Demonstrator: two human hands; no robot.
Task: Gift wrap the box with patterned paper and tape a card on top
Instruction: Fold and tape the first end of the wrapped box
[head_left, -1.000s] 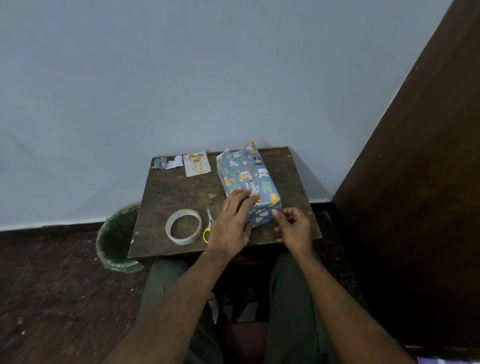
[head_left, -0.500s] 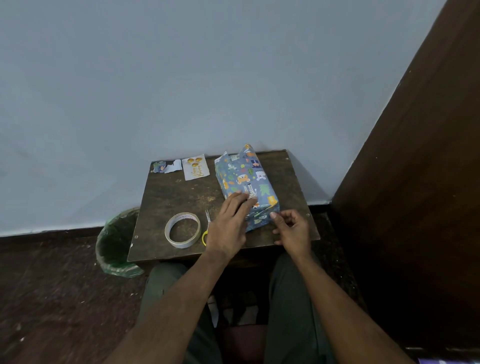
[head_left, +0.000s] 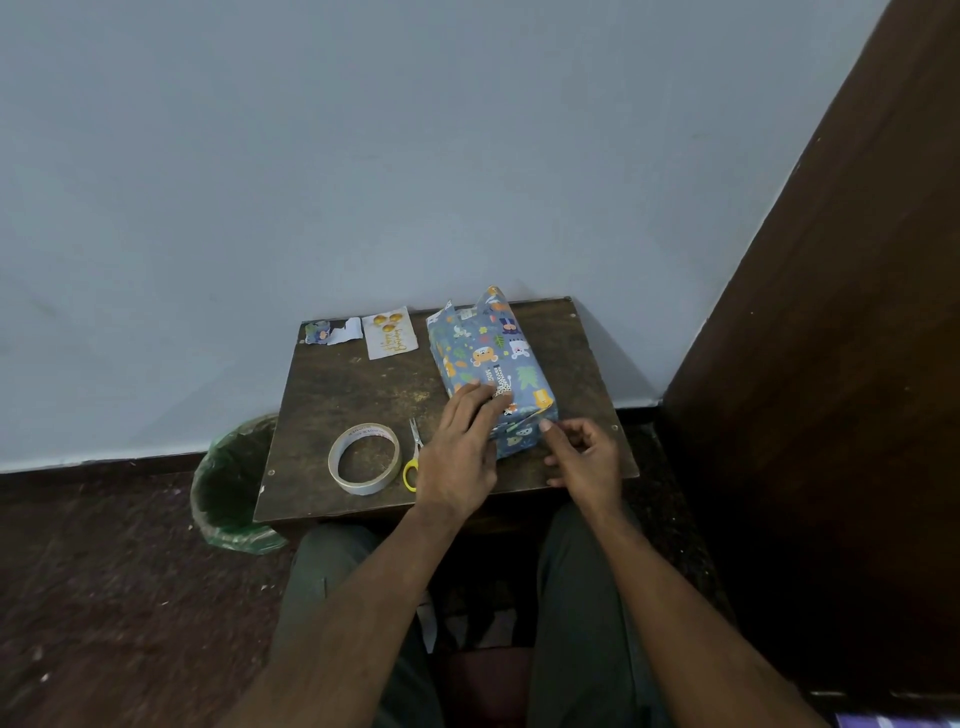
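Blue-papered box: left hand presses flat on top, right hand pinches near-end flap; next, likely tape to seal it.

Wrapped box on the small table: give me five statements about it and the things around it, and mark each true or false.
1. The card is taped on top of the wrapped box. False: it lies flat on the table, left of the box.
2. The left hand rests on the near part of the box. True.
3. The far end of the box is folded shut and flat. False: paper flaps stand up loose there.
4. The tape roll lies on the table with the yellow-handled scissors just to its right. True.
5. The right hand holds the scissors. False: it is at the box's near end, fingers curled by the paper fold.
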